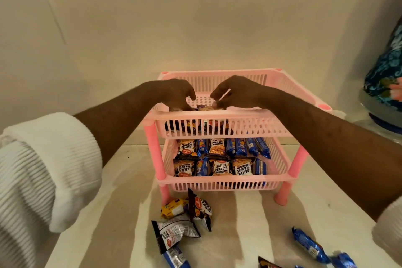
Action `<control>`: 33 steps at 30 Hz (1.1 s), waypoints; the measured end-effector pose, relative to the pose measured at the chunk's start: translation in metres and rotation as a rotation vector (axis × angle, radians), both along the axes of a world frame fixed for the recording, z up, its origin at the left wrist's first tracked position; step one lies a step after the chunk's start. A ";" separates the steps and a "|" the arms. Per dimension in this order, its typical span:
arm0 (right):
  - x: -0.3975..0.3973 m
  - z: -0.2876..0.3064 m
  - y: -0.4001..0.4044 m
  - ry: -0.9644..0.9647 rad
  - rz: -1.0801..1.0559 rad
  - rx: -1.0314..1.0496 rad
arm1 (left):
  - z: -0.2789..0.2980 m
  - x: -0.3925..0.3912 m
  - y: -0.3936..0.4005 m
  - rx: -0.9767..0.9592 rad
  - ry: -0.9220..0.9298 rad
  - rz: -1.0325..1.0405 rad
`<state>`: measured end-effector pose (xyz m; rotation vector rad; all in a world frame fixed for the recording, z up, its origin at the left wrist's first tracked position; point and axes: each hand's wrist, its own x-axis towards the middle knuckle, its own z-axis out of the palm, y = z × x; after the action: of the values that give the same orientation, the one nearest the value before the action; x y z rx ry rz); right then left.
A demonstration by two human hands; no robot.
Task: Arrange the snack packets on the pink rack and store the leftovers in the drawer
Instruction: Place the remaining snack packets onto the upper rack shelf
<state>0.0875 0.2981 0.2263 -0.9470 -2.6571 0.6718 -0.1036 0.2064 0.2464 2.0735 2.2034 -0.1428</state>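
We see both hands over the pink rack's top tier: the left hand presses curled fingers onto dark packets there, the right hand pinches a snack packet. Leftover packets lie on the tabletop.

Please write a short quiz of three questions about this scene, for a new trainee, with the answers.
1. True or false: the lower tier of the rack already holds packets.
2. Where are both hands? A) on the table B) over the upper tier C) in a drawer
3. Fill in: loose packets lie on the ____ in front of the rack.

Key: 1 true. 2 B, over the upper tier, at packets there. 3 table.
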 end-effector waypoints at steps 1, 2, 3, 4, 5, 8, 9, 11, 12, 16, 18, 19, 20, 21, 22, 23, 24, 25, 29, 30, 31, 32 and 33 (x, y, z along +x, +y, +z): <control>0.006 0.003 -0.006 0.057 -0.028 0.027 | 0.004 0.003 -0.006 0.080 -0.023 -0.007; 0.013 0.006 -0.014 0.108 -0.058 0.064 | 0.007 0.006 -0.014 0.165 -0.063 -0.013; 0.021 0.008 -0.023 0.156 -0.085 0.110 | 0.009 0.012 -0.022 0.265 -0.112 -0.024; 0.027 0.010 -0.032 0.208 -0.108 0.167 | 0.009 0.018 -0.031 0.369 -0.161 -0.043; 0.037 0.008 -0.044 0.262 -0.132 0.233 | 0.005 0.027 -0.041 0.473 -0.210 -0.078; 0.066 -0.005 -0.082 0.463 -0.181 0.397 | -0.021 0.062 -0.077 0.754 -0.286 -0.222; 0.076 -0.012 -0.094 0.524 -0.189 0.427 | -0.032 0.075 -0.089 0.819 -0.305 -0.263; 0.099 -0.032 -0.120 0.580 -0.202 0.474 | -0.061 0.104 -0.114 0.865 -0.369 -0.348; 0.109 -0.045 -0.132 0.583 -0.211 0.472 | -0.077 0.117 -0.124 0.854 -0.404 -0.386; 0.152 -0.114 -0.174 0.453 -0.271 0.309 | -0.160 0.160 -0.158 0.648 -0.579 -0.436; 0.175 -0.157 -0.191 0.300 -0.305 0.133 | -0.201 0.172 -0.173 0.403 -0.647 -0.403; 0.187 -0.177 -0.200 0.204 -0.312 0.031 | -0.221 0.176 -0.179 0.278 -0.656 -0.376; 0.199 -0.197 -0.210 0.102 -0.303 -0.067 | -0.241 0.181 -0.186 0.157 -0.646 -0.343; 0.209 -0.214 -0.221 -0.008 -0.281 -0.147 | -0.260 0.185 -0.193 0.038 -0.622 -0.301; 0.218 -0.230 -0.231 -0.110 -0.252 -0.194 | -0.278 0.189 -0.201 -0.079 -0.600 -0.249; 0.225 -0.244 -0.241 -0.192 -0.222 -0.218 | -0.294 0.194 -0.208 -0.178 -0.593 -0.195; 0.230 -0.255 -0.248 -0.244 -0.196 -0.232 | -0.308 0.197 -0.215 -0.240 -0.588 -0.149; 0.234 -0.266 -0.255 -0.282 -0.179 -0.239 | -0.320 0.202 -0.222 -0.270 -0.590 -0.124; 0.236 -0.292 -0.263 -0.357 -0.171 -0.122 | -0.342 0.221 -0.236 -0.287 -0.707 -0.090; 0.235 -0.295 -0.262 -0.363 -0.175 -0.082 | -0.344 0.225 -0.236 -0.283 -0.736 -0.061; 0.232 -0.298 -0.261 -0.370 -0.175 -0.044 | -0.345 0.229 -0.236 -0.275 -0.759 -0.023; 0.230 -0.301 -0.261 -0.373 -0.171 -0.014 | -0.345 0.232 -0.236 -0.269 -0.775 0.018; 0.228 -0.303 -0.260 -0.372 -0.167 0.005 | -0.345 0.235 -0.235 -0.266 -0.784 0.052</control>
<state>0.3151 0.0382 -0.0765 -1.3941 -2.8403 0.4908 0.1310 -0.0285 -0.0984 1.5507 1.6425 0.3132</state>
